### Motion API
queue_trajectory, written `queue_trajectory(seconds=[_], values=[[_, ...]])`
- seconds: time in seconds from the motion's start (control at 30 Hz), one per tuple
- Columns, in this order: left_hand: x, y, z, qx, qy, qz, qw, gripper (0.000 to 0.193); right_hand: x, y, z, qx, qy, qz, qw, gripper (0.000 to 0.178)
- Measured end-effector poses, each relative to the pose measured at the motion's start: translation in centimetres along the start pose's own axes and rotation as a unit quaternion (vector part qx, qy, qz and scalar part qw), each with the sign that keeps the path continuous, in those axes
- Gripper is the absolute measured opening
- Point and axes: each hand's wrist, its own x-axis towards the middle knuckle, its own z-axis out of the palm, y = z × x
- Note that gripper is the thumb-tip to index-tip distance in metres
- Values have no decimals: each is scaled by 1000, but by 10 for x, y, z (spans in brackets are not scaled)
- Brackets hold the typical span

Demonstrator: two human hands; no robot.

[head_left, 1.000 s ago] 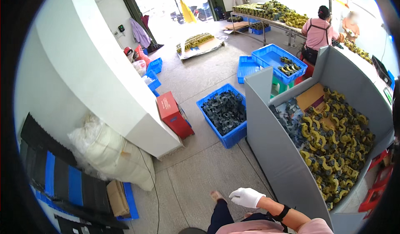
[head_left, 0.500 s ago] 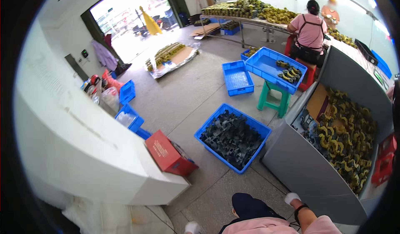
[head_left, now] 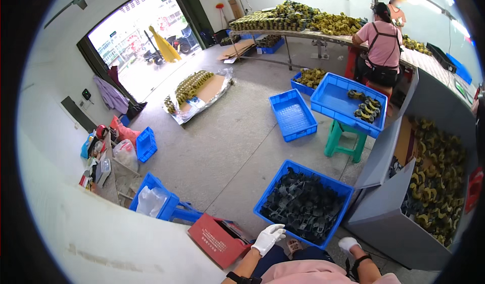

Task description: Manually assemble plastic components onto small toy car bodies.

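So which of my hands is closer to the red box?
Your left. The left hand appears just to the right of the red box; the right hand is much farther right, beside the blue crate of dark parts.

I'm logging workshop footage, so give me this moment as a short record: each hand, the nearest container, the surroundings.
Left hand: white-gloved, fingers extended, at the near edge of the blue crate; contact unclear
Right hand: white-gloved, blurred, near the same crate's right side; grip unclear
Contents: heaped dark parts
Left of crate: red box
Right of crate: grey-panelled enclosure holding yellow-and-dark parts
Beyond: shallow blue crate on a green stool
Co-worker: pink top, back to camera
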Motion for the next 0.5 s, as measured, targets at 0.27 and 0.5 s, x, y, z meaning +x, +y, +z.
queue_trajectory(seconds=[0.27,0.5], values=[[76,106,-98,-14,-65,42,997,35,-9,-259,-235,251,296,-104,916,24],[193,56,-317,-34,122,53,990,28,-4,-284,-386,170,470,-1,866,18]])
